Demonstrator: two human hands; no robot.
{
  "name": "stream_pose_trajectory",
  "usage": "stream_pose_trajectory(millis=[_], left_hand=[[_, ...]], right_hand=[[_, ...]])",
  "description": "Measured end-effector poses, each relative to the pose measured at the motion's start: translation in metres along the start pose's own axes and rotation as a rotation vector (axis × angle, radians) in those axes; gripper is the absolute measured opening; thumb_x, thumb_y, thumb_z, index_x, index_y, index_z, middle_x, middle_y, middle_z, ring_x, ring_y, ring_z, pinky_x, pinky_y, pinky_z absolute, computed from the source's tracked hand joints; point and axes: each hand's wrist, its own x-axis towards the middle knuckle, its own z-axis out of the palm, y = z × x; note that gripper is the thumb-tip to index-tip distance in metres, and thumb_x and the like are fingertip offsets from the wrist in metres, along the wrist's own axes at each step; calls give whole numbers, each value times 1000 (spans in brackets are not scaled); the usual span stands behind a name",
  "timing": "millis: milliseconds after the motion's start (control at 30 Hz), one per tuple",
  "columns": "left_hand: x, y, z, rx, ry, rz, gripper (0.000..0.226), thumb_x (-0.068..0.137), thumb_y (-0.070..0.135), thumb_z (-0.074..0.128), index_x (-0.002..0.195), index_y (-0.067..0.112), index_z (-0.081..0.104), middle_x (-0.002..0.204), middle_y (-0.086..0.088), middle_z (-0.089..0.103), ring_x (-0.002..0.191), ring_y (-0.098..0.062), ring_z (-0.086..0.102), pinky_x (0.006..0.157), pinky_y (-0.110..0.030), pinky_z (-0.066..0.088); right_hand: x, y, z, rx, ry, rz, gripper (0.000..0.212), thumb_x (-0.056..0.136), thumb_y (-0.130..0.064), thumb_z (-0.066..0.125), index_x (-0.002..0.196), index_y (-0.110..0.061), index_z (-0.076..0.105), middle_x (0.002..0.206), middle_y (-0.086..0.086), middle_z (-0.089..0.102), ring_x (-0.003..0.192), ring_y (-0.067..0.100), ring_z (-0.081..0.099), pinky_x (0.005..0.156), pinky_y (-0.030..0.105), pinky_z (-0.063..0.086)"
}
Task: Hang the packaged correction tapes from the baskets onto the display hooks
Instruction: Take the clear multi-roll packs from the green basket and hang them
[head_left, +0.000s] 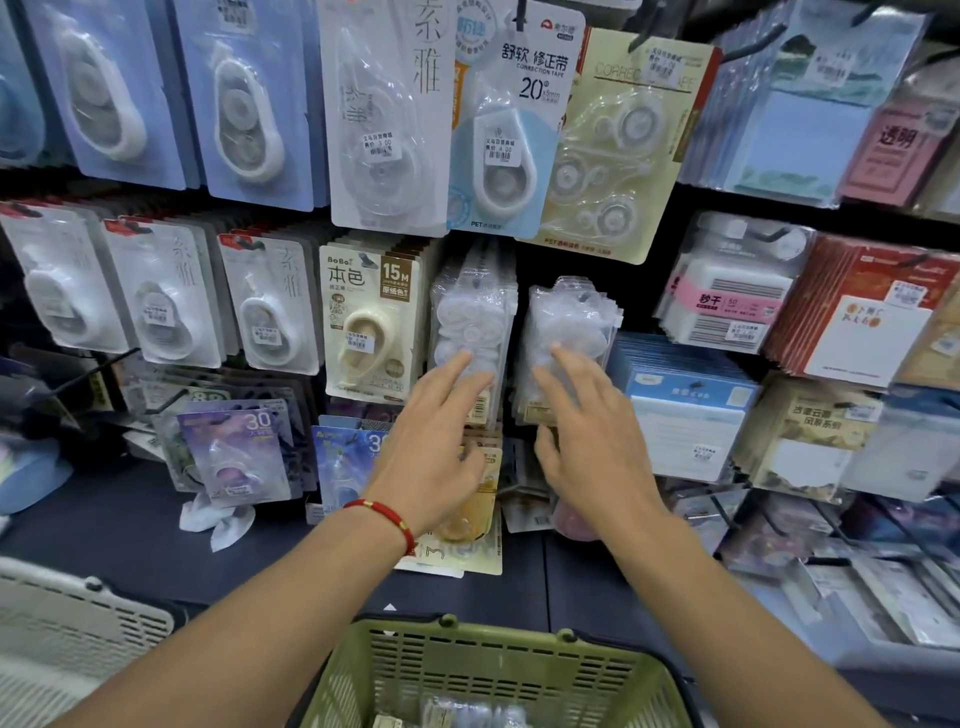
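Two stacks of clear-packaged correction tapes hang on display hooks at the middle of the wall: a left stack (470, 317) and a right stack (569, 322). My left hand (436, 441), with a red bracelet at the wrist, touches the lower front of the left stack with straight fingers. The straight fingers of my right hand (587, 441) press on the front of the right stack. A green basket (467, 665) sits below my arms with a few packaged tapes visible inside at the bottom edge.
Many other carded correction tapes (363, 322) fill the hooks to the left and above. Sticky-note packs (727, 291) hang to the right. A white basket (67, 623) stands at lower left on the dark shelf (130, 525). Loose packages lie at lower right.
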Motion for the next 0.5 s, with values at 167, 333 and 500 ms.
stream_pose_trajectory(millis=[167,333,500], left_hand=[[5,-18,6,39,29,49,81,88,-3,62,161,24,37,175,7,12,159,-9,6,118,-19,13],[8,-30,8,65,-6,85,86,88,-3,63,162,25,32,176,9,5,161,-11,3,119,-25,25],[10,-33,7,93,-40,108,84,89,-3,62,163,23,31,176,8,-1,161,-10,-2,124,-25,17]], right_hand=[[30,4,24,-11,-164,83,74,93,-15,60,162,-15,31,176,5,-5,163,24,-3,127,48,24],[81,11,46,5,-252,196,77,88,-9,61,159,-10,33,175,9,7,162,28,7,123,50,31],[96,17,59,118,-353,309,77,90,-8,62,161,-14,34,172,10,17,156,30,24,115,47,43]])
